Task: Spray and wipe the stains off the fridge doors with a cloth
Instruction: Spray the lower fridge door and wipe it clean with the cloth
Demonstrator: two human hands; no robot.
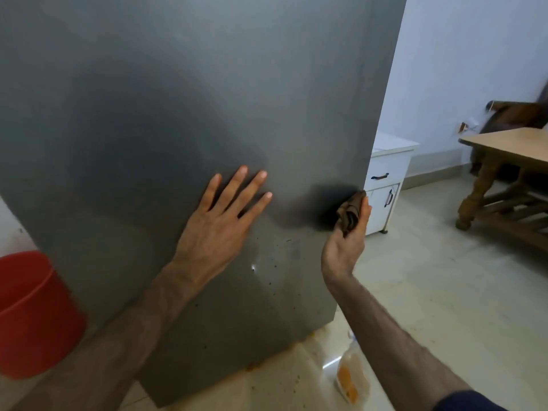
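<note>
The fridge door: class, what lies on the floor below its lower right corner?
Below the fridge door, a clear spray bottle with orange on it lies on the tiled floor. The right forearm covers part of it.

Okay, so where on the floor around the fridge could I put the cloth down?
Bare floor lies to the right, between the fridge door, the white cabinet and the wooden table. Close below the door it is crowded: the spray bottle lies there among spatters. On the left, the red bucket fills the corner.
</note>
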